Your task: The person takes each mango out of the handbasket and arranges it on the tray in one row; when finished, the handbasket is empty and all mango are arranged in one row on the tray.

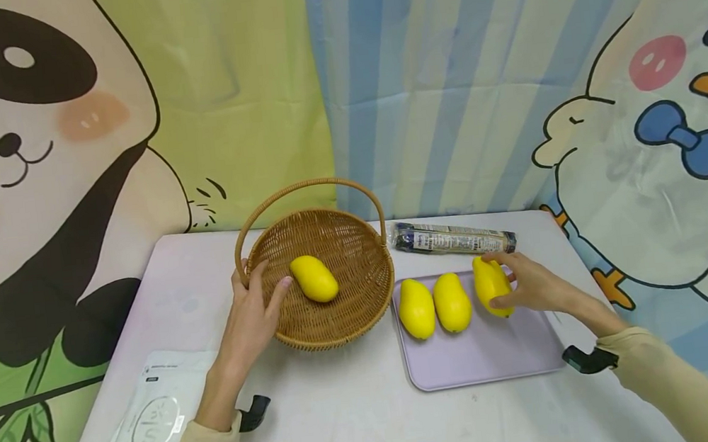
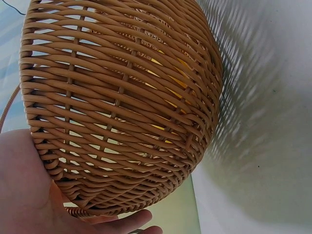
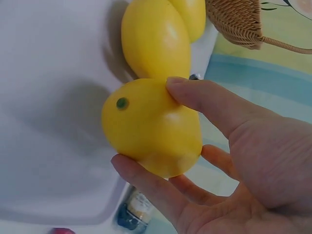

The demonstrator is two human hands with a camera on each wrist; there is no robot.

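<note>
A wicker basket [image 1: 356, 313] with a tall arched handle stands on the table, and one yellow mango [image 1: 315, 279] lies in it. My left hand [image 1: 249, 315] grips the basket's left rim, the thumb reaching over the inside. Beside the basket, a lilac tray [image 1: 470, 366] bears two mangoes [image 1: 416, 309] side by side at its left. Over the tray's right part, my right hand [image 1: 529, 285] holds another mango [image 3: 151, 126] between thumb and fingers. A small green spot marks that mango's end in the right wrist view.
Behind the tray lies a long dark plastic-wrapped pack [image 1: 451, 237]. White printed pouches [image 1: 162, 417] lie at the table's left front. Cartoon-printed curtains [image 1: 430, 85] hang along the table's back edge and sides.
</note>
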